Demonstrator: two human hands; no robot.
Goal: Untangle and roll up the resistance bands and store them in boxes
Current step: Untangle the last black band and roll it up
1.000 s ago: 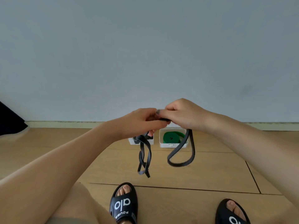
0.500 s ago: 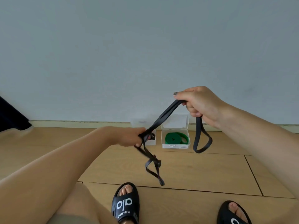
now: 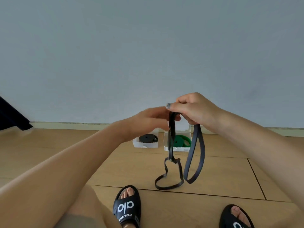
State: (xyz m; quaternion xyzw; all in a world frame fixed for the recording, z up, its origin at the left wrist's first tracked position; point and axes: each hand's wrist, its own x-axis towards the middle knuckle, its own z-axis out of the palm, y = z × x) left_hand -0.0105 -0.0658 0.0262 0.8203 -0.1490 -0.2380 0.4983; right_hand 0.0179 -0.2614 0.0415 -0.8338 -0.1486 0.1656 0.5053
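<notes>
Standing close, I see the right hand (image 3: 194, 109) gripping the top of a black resistance band (image 3: 195, 155), its fingers (image 3: 184, 100) curled tight over the bunched strap just right of the frame's centre. The left hand (image 3: 148, 122) sits against it from the left, fingers fairly straight and touching the strap below the right thumb; whether it actually pinches the band I cannot tell. Half a second ago the two hands were pulled well apart with the band stretched slanting between them; now they have come back together and the band hangs straight down. One smooth loop dangles on the right, while a thinner, twisted part drops to a small knot (image 3: 172, 159) and opens into a crooked loop lower down, in the air above the wooden floor (image 3: 222, 178).

Behind the band, by the wall's skirting at centre frame, stand two small white boxes touching the floor: the left box (image 3: 145, 144) holds a rolled black band (image 3: 148, 138), the right box (image 3: 177, 148) a rolled green band (image 3: 182, 140).

At the bottom of the frame are two black slides; the left slide (image 3: 126, 207) reads "alo" in white, with smaller lettering under it that I cannot make out, and the right slide (image 3: 235, 218) is cut off
</notes>
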